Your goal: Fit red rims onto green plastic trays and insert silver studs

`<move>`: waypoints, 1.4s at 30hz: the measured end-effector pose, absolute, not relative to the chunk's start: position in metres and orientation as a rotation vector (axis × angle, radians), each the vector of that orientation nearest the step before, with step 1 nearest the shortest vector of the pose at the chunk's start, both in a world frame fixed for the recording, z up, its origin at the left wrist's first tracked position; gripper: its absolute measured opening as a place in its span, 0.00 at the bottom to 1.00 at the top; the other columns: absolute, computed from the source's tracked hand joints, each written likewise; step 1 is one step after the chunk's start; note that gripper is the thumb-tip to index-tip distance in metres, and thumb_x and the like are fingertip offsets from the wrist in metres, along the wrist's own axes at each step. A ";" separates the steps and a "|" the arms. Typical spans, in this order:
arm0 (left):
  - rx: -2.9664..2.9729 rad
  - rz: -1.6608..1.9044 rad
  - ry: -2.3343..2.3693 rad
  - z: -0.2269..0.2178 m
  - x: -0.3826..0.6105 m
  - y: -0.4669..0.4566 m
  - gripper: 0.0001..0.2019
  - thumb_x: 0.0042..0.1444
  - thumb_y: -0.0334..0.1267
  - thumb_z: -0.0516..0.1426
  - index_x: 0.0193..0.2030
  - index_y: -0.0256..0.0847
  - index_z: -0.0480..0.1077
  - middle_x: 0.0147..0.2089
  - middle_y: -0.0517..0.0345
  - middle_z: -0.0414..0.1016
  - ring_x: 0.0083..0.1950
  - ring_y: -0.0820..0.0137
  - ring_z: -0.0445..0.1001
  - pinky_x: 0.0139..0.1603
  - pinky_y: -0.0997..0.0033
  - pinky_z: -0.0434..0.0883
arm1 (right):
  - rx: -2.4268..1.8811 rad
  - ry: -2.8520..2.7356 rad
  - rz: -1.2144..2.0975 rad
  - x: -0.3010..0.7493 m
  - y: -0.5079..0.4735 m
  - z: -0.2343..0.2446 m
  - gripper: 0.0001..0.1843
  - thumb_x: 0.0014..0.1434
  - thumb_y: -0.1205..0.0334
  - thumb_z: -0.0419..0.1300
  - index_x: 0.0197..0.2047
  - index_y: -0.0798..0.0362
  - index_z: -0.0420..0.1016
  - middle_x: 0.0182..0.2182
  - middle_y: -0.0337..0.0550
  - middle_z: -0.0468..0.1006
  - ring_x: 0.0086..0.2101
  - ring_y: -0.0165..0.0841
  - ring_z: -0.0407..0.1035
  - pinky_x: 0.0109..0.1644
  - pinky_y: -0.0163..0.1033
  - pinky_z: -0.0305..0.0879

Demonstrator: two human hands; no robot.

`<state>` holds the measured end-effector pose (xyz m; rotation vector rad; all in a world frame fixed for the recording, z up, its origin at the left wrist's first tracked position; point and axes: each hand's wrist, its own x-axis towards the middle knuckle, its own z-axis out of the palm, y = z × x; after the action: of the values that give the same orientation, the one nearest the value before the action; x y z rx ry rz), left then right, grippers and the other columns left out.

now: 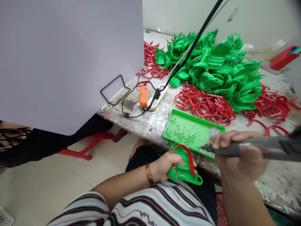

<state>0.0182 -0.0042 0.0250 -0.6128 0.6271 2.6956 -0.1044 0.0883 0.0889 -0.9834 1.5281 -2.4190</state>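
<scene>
Head camera view of a cluttered workbench: a person's left hand [164, 166] closes around a green plastic piece [185, 177] fitted with a red plastic strip [192, 161], holding it at the bench's near edge, fingers and thumb wrapped around it, a gold watch [148, 173] on the wrist. The right hand [237, 150], fingers curled firmly, clamps a grey power tool [258, 147] whose thin metal tip [205, 148] points left toward the held piece — near it, though contact cannot be made out. Both forearms reach forward from a striped shirt [131, 205], the right arm entering from the near right. Just beyond the hands lies a green perforated tray [188, 131], silvery grit [215, 131] gathered at its right end. Farther off, a large heap of green plastic pieces [216, 62] sits among tangled red strips [204, 106] on the plastic-covered bench [150, 124]. To the left are a white power strip [157, 99], an orange box [143, 96] and a black wire frame [115, 90] — beside a tall white board [70, 62].
</scene>
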 end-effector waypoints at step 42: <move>-0.738 2.843 0.850 0.034 0.020 -0.008 0.15 0.31 0.32 0.57 0.31 0.33 0.69 0.29 0.53 0.73 0.34 0.67 0.72 0.37 0.69 0.67 | -1.125 1.237 -2.079 -0.080 0.108 0.080 0.15 0.56 0.51 0.60 0.35 0.54 0.63 0.21 0.35 0.63 0.21 0.27 0.63 0.26 0.35 0.62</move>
<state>0.0196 -0.0077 0.0341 -0.7377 0.8504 2.8429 -0.0796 0.1081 0.0802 -1.1248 1.2366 -2.0792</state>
